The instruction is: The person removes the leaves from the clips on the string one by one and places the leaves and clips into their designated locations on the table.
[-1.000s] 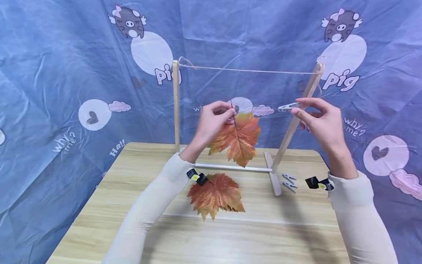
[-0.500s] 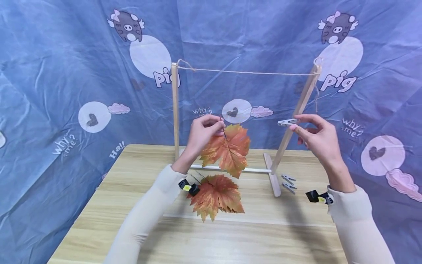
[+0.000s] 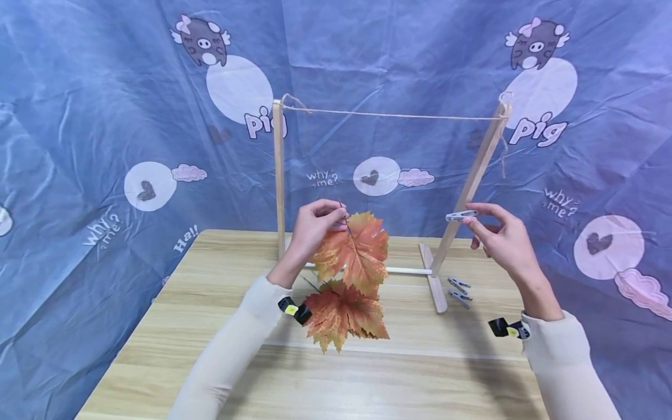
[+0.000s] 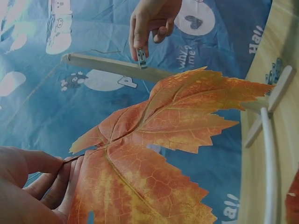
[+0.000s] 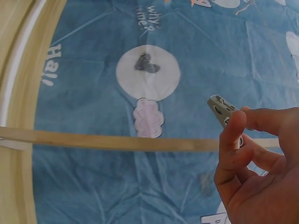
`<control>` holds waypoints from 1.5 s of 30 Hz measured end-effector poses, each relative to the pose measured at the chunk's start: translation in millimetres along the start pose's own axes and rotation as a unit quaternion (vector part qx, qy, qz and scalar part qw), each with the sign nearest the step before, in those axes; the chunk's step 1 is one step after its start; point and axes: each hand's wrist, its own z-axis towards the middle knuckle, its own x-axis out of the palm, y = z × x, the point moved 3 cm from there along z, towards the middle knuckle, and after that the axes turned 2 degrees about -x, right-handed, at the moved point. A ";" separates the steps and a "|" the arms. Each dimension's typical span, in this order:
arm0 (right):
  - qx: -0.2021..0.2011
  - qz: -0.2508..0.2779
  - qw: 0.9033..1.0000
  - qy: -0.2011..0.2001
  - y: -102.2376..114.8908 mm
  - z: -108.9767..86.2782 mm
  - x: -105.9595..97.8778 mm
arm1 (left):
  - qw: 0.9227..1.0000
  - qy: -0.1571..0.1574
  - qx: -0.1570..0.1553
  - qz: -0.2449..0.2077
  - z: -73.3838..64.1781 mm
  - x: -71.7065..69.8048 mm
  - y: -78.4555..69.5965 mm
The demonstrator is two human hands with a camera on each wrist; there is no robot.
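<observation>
My left hand (image 3: 313, 228) pinches the thin dark stem of an orange-red artificial maple leaf (image 3: 358, 251), which hangs above the table. In the left wrist view the same leaf (image 4: 154, 121) spreads out large beside the fingers. Off to the right, my right hand (image 3: 503, 240) holds a grey clothespin (image 3: 461, 216) between thumb and index finger, its tip pointing left. The right wrist view shows that clothespin (image 5: 222, 110) in the fingertips. More maple leaves (image 3: 346, 318) lie stacked on the table below the held one, partly covered by it.
A wooden frame (image 3: 280, 175) stands behind the hands, a twine line (image 3: 394, 115) tied between its posts. A white rod (image 3: 409, 270) joins the posts low down. Two more clothespins (image 3: 459, 298) lie beside its right foot (image 3: 440, 300) on the wooden table (image 3: 420, 379).
Both hands have come down, the left one also drifting left with its leaf until it overlaps the stack. The right hand has lowered with the clothespin still pinched.
</observation>
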 end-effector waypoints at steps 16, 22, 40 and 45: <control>0.045 -0.013 0.999 0.015 -48.9 -19.5 3.0 | 0.997 -0.024 -0.072 -0.009 -15.0 -9.3 42.2; 0.070 -0.004 0.997 0.018 -73.6 -22.8 3.1 | 0.995 -0.026 -0.096 -0.015 -20.9 -13.4 60.9; 0.107 -0.049 0.992 0.047 -137.2 -25.8 9.9 | 0.984 -0.053 -0.168 -0.037 -39.6 -28.8 123.5; 0.140 -0.048 0.988 0.044 -155.9 -27.0 14.6 | 0.980 -0.058 -0.186 -0.037 -42.4 -31.3 137.9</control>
